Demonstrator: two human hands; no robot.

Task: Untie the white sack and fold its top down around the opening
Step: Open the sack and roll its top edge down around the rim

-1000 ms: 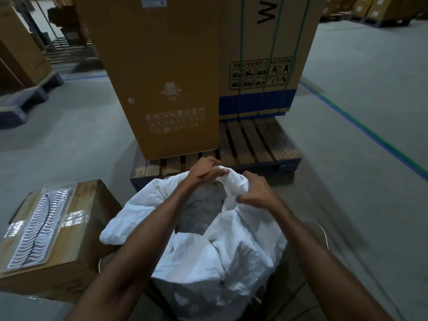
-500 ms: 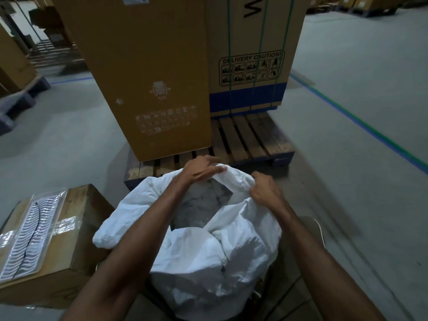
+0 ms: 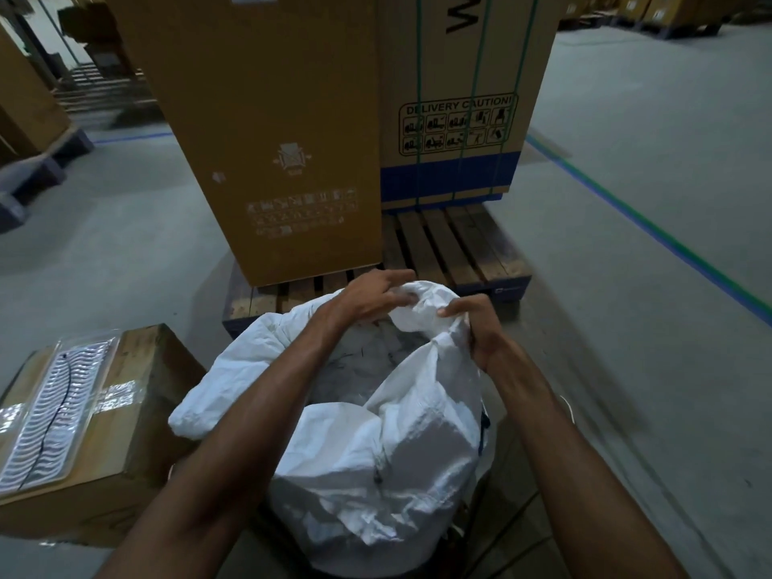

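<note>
Grey concrete warehouse floor (image 3: 626,328) all round. Tall brown cardboard carton (image 3: 267,131) stands on a slatted wooden pallet (image 3: 451,252) straight ahead, a second carton with a blue band (image 3: 451,119) just beside it. Low brown cardboard box (image 3: 125,432) at lower left, with a clear plastic blister tray (image 3: 54,411) lying on top.

White woven plastic sack (image 3: 376,453) stands upright directly below the camera, between the forearms, mouth up and already open; grey contents show inside, too dim to name. Near and left parts of the rim look already rolled outward; the far right part stands up as a bunched peak.

That peak lies between the two hands, beyond the opening, so the fold probably goes outward and down on the far side. Neither hand is clearly nearer it.

Left hand (image 3: 367,298) reaches over the opening, fingers curled closed on the top edge of the peak. Right hand (image 3: 476,328) grips the gathered fabric just below, on the right, thumb and fingers pinched shut on it.

No tie visible at the mouth; a thin pale cord (image 3: 568,407) lies on the floor to the right, purpose unclear.
</note>
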